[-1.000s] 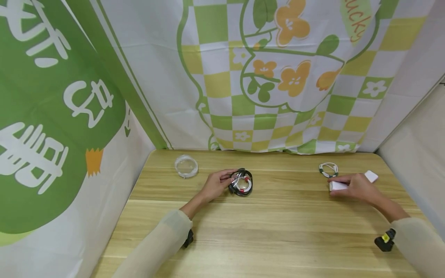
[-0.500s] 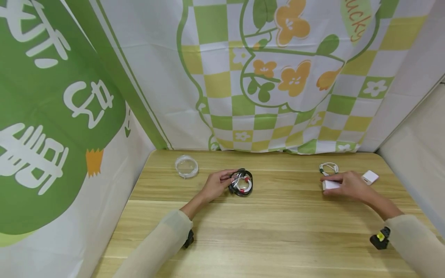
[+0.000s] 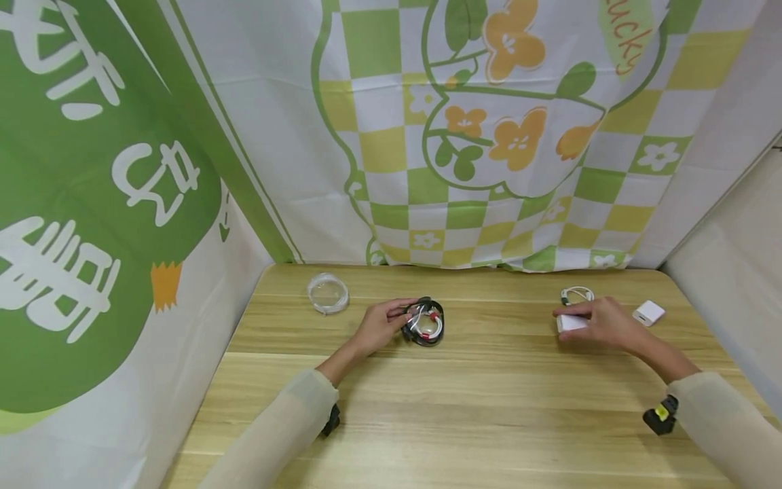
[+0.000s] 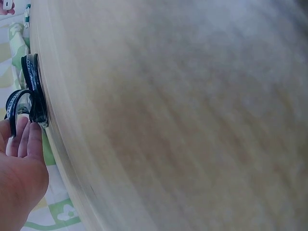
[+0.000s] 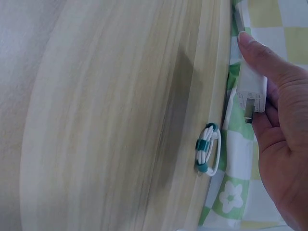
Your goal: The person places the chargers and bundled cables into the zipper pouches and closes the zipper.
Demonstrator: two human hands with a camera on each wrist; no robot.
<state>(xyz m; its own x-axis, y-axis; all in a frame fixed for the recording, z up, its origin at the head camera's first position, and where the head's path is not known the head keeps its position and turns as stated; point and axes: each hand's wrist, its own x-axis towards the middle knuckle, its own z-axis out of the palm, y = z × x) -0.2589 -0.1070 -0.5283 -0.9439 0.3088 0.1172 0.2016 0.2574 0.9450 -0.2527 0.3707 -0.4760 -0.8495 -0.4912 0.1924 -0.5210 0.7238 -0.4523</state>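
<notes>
Left of the table's middle, my left hand [image 3: 374,329] holds the edge of a coiled black cable [image 3: 441,318], its thumb and fingers on either side of a loop. Inside that coil lies a white coiled cable with red ties [image 3: 438,329]. Toward the right my right hand [image 3: 607,324] grips a white charger [image 3: 571,323] between thumb and fingers. A metal prong shows at one end of the charger [image 5: 252,84] in the right wrist view, raised off the table. Just behind this hand is a white cable with green ties [image 5: 208,149], partly covered in the head view.
A second white charger [image 3: 649,312] with a port lies to the right of my right hand. At the back left rests a clear round coil [image 3: 328,309]. The wooden table [image 3: 489,407] ends at a patterned curtain [image 3: 464,231] behind.
My right hand has moved left with the white charger, uncovering the second charger and partly covering the green-tied cable. The left hand and its cable have stayed in place.
</notes>
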